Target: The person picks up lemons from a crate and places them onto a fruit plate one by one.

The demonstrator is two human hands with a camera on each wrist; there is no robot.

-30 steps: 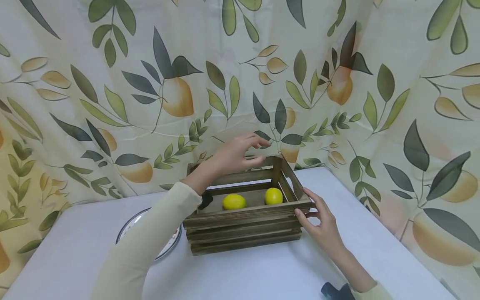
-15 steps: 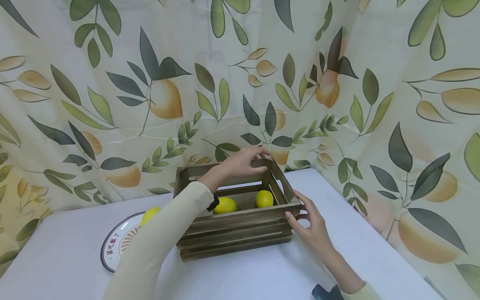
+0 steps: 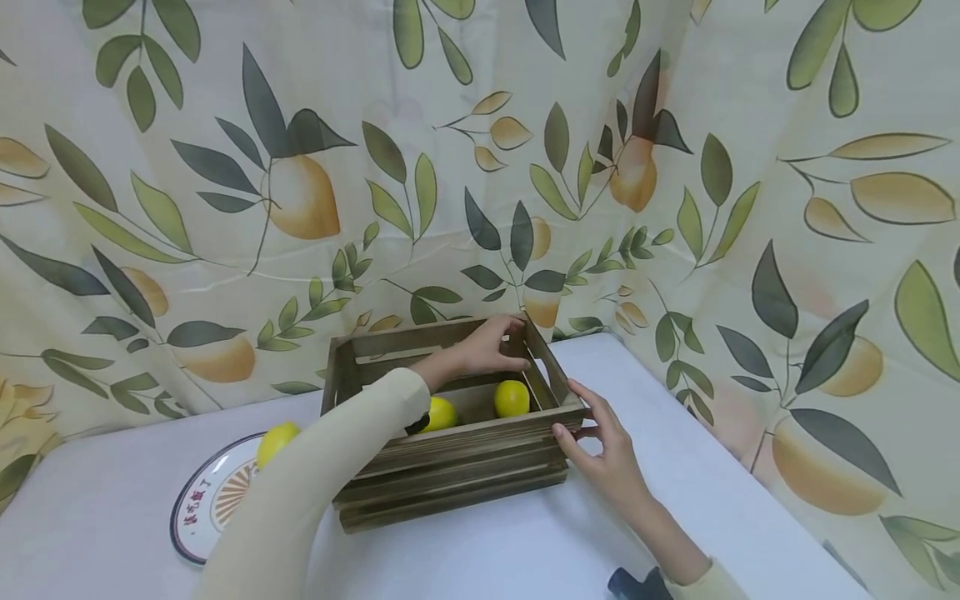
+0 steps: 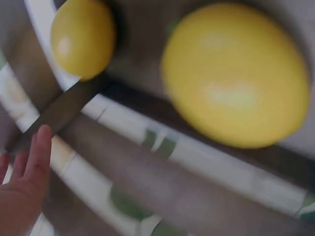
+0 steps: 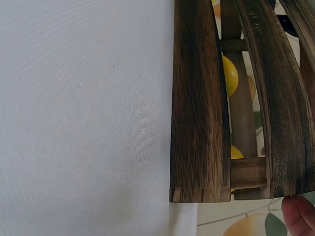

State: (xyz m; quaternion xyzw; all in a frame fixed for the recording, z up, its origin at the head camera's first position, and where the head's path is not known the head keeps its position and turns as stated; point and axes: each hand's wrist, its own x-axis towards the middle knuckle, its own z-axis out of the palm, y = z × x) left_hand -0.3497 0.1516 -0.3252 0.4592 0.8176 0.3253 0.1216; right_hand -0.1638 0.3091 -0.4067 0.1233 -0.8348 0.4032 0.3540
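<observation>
A dark wooden slatted crate (image 3: 472,437) stands on the table with two lemons inside. My left hand (image 3: 486,347) reaches down into it, fingers loosely bent, just above and behind the right-hand lemon (image 3: 512,398); nothing is in its grasp. Partly behind the left cuff is the second lemon (image 3: 442,413). The left wrist view shows a lemon (image 4: 236,73) large and close, another lemon (image 4: 83,39) farther off, and the left fingers (image 4: 38,160) spread near the slats. With thumb on the front and fingers at the side, my right hand (image 3: 611,454) pinches the crate's front right corner.
Left of the crate lies a white plate (image 3: 191,508) with a dark rim and red characters. A lemon (image 3: 276,442) rests on it, partly covered by the left sleeve (image 3: 315,483). A leaf-and-fruit patterned curtain (image 3: 420,208) hangs behind the white-covered table (image 3: 450,558).
The left hand has come down from above the crate to inside it. The head view has turned right, so the scene shifts left, and the plate's lemon shows beside the sleeve.
</observation>
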